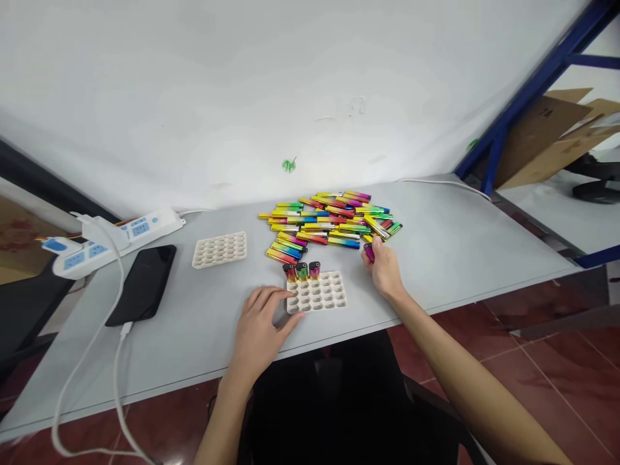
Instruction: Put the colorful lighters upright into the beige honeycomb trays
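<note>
A pile of colourful lighters (329,223) lies on the grey table (450,252). In front of it sits a white holed tray (317,294) with three lighters (301,271) standing upright along its far edge. My left hand (261,326) rests flat on the table with fingers spread, its fingertips touching the tray's left side. My right hand (382,265) is closed round a lighter (369,252) at the pile's right front edge.
A second white holed tray (220,248) lies to the left. A black phone (143,283) with a white cable sits further left, beside white power strips (116,239). A blue metal frame (527,90) and cardboard boxes (557,135) stand at the right.
</note>
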`<state>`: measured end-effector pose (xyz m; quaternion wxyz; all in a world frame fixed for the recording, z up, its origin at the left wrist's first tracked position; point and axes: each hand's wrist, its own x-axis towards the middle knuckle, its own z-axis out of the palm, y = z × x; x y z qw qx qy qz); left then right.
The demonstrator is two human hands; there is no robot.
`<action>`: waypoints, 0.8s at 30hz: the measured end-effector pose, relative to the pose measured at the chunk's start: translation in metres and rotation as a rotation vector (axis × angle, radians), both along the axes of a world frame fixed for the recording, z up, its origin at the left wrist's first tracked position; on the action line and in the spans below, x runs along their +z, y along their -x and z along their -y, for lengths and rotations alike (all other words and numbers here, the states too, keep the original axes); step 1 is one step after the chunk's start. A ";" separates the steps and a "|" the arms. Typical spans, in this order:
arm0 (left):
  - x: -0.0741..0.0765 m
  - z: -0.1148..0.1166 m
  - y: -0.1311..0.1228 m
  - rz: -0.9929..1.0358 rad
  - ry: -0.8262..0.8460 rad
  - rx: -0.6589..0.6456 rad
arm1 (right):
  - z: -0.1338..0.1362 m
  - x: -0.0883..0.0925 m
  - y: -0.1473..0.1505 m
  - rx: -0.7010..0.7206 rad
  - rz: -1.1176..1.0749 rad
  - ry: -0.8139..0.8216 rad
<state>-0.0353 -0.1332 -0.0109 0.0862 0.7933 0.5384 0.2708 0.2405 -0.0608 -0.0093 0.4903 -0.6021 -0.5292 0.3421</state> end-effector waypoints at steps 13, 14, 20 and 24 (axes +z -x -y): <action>0.001 0.000 0.000 0.015 0.000 0.001 | 0.000 -0.002 0.003 0.006 -0.009 -0.026; 0.001 0.000 0.000 0.017 -0.002 -0.001 | 0.000 -0.001 0.003 0.018 -0.014 -0.039; 0.000 0.000 0.001 0.012 -0.010 -0.001 | 0.010 0.009 0.013 0.157 -0.020 -0.149; 0.000 0.001 0.001 0.012 -0.010 -0.001 | 0.018 0.014 0.029 0.296 -0.186 -0.104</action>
